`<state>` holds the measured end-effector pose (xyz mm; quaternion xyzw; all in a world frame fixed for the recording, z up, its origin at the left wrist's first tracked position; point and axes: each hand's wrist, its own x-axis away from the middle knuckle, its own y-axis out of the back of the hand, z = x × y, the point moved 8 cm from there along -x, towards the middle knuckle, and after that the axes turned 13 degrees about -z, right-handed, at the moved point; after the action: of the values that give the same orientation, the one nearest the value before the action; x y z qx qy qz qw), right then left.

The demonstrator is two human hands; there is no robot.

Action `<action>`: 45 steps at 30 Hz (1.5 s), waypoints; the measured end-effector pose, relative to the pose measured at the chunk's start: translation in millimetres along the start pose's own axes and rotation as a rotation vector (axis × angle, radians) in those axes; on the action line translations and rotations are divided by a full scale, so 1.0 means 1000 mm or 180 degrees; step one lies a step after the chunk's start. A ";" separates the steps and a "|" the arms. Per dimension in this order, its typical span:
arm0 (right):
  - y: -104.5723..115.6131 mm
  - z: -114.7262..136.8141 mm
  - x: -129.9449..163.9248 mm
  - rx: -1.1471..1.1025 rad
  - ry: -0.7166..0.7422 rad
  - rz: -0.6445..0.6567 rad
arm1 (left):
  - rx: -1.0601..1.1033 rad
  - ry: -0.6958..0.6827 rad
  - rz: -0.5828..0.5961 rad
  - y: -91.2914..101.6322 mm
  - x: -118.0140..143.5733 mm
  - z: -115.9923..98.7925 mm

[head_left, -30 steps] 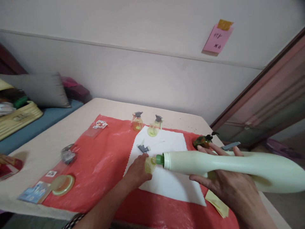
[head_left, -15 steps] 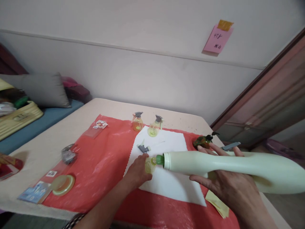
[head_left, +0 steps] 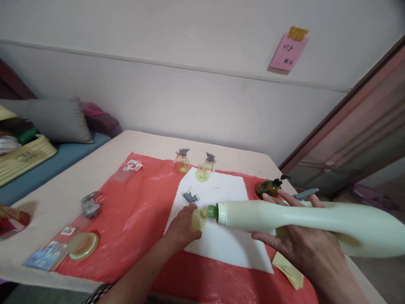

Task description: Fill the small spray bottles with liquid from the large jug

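My left hand [head_left: 182,230] is closed round a small yellowish clear bottle [head_left: 198,220] without its spray head. My right hand [head_left: 300,245] supports a big pale green jug [head_left: 363,226], fingers behind it and thumb below. The jug is tipped nearly level, its open mouth pointing left. Something green [head_left: 211,212] bridges jug mouth and bottle neck; whether spout or liquid, I cannot tell. A grey trigger spray head [head_left: 190,197] lies just beyond my left hand on a white sheet [head_left: 228,249]. Behind it stand an orange spray bottle [head_left: 182,166] and a yellow spray bottle [head_left: 203,173].
Red plastic sheeting [head_left: 136,219] covers much of the table. A dark bottle [head_left: 267,188] lies behind my right fingers. Folded yellow cloth [head_left: 288,270] lies at front right. At left are a round lid [head_left: 84,245], a blue packet [head_left: 47,254] and a grey plastic bundle [head_left: 91,206].
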<state>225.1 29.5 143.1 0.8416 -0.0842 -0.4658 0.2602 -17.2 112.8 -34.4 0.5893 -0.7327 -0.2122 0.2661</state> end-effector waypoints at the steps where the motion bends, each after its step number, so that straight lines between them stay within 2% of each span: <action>1: 0.000 0.000 0.000 0.0005 -0.0001 0.0010 | 0.0013 -0.0008 -0.0001 0.000 0.000 0.000; 19: 0.002 0.002 0.000 0.0001 0.0082 -0.0012 | -0.0034 -0.0017 0.0018 0.003 0.002 -0.004; 37: 0.001 0.000 0.001 -0.0039 -0.0038 0.0013 | 0.0032 0.0005 0.0027 0.003 0.004 -0.005; 45: 0.002 0.000 -0.003 -0.0016 0.0022 -0.0002 | 0.0024 -0.0061 0.0010 0.000 0.001 0.000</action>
<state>223.8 28.7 146.0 0.8425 -0.0820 -0.4631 0.2625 -17.0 112.1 -34.5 0.5870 -0.7370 -0.2147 0.2573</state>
